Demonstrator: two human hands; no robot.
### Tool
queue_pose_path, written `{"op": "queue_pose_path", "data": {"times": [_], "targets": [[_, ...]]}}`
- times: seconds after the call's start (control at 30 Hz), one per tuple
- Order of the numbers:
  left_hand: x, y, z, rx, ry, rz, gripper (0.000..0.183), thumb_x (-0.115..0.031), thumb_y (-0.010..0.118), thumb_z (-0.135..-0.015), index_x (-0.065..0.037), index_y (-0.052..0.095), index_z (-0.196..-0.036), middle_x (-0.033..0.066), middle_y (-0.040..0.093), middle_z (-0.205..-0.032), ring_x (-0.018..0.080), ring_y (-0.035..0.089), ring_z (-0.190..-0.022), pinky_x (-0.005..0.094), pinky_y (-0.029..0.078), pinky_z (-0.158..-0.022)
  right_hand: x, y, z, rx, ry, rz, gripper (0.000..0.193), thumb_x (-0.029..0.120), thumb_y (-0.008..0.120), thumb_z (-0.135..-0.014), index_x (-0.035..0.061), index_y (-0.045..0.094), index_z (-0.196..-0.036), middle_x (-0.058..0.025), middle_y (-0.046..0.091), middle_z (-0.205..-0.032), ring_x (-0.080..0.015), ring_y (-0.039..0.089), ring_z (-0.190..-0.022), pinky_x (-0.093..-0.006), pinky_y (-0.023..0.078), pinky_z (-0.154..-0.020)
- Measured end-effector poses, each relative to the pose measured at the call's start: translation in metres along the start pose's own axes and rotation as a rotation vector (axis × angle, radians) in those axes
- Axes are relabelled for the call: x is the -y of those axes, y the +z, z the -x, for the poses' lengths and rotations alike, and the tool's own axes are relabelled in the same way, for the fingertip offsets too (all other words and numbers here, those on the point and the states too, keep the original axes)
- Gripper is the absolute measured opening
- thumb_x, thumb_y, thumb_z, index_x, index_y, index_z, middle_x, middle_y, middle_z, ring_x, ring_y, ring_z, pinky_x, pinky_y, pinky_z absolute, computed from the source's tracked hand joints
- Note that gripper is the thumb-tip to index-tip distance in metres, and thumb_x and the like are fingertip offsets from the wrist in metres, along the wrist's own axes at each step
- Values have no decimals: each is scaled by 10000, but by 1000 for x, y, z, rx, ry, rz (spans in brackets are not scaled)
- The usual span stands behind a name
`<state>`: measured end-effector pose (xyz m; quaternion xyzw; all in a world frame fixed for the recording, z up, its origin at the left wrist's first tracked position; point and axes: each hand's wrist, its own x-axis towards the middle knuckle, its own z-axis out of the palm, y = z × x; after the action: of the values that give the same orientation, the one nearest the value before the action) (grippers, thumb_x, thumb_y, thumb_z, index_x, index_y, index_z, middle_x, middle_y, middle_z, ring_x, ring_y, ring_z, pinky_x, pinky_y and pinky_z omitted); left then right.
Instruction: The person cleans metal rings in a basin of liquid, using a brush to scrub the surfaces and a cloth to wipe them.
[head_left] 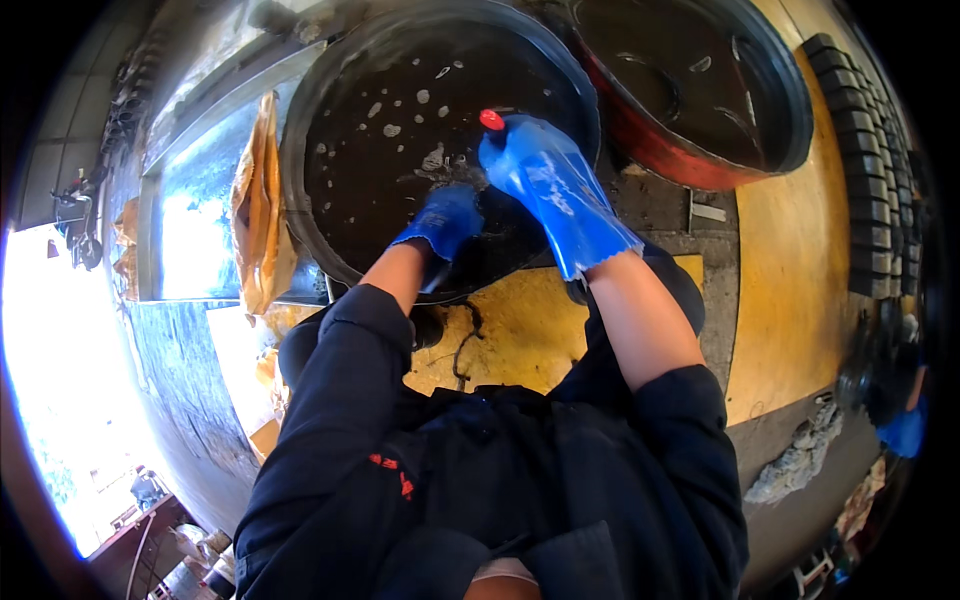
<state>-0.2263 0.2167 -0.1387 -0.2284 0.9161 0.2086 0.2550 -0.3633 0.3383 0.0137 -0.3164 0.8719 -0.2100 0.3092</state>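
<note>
A large round tub (305, 215) of dark liquid stands in front of me, with pale foam bubbles on the surface. My right hand (545, 165), in a wet blue rubber glove, is closed round a red handle (491, 120) whose rounded end sticks out by the thumb. The rest of that tool is hidden, so its kind is unclear. Lower and to the left, my left hand (446, 217), in a matching glove, reaches down into the liquid. Its fingers are under or at the surface, and whatever they hold cannot be seen.
A second drum with a red side (650, 135) stands at the far right, also holding dark liquid. A stack of black ribbed parts (855, 170) lines the right side. Brown crumpled paper (260, 215) hangs left of the tub. A grey rag (800, 455) lies at the lower right.
</note>
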Motion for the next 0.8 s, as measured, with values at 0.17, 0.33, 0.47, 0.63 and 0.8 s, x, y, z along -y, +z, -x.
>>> {"op": "queue_pose_path", "data": {"times": [0.17,0.33,0.47,0.63,0.8], "targets": [[30,-7,9,-85,-73,157,501,-238,827,-845,-151,737,-1329,187,714,-1365,384,673,-1285,460,545,-1085,-4,8,1,-6,-23,-13,352,326,638,-978,99,798,-1194,-189,771,-1210,-415,727,-1144,-494,586,-999],[48,11,19,-88,-148,81,423,-230,810,-884,-150,754,-1295,169,748,-1299,388,705,-1223,446,554,-1058,-21,45,-13,64,-6,-17,359,308,693,-927,85,806,-1185,-224,760,-1231,-434,720,-1170,-505,578,-1007],[101,14,34,-190,-147,525,406,-233,786,-947,-81,724,-1319,141,796,-1172,330,757,-1080,411,583,-981,-55,96,-28,109,-86,60,368,226,736,-862,74,804,-1190,-253,761,-1207,-445,727,-1169,-522,582,-991],[124,-23,82,-171,-263,1272,361,-242,794,-988,-69,720,-1297,72,799,-1119,193,756,-990,380,609,-844,-67,109,-27,85,-106,81,360,311,700,-904,50,807,-1128,-269,767,-1104,-453,737,-1068,-499,579,-925],[143,-31,104,-246,-243,1512,315,-190,741,-1027,-79,727,-1321,70,804,-1130,194,756,-990,364,615,-791,-23,91,-23,113,18,-129,419,326,732,-877,48,791,-1185,-255,775,-1129,-427,748,-1084,-474,582,-955]]}}
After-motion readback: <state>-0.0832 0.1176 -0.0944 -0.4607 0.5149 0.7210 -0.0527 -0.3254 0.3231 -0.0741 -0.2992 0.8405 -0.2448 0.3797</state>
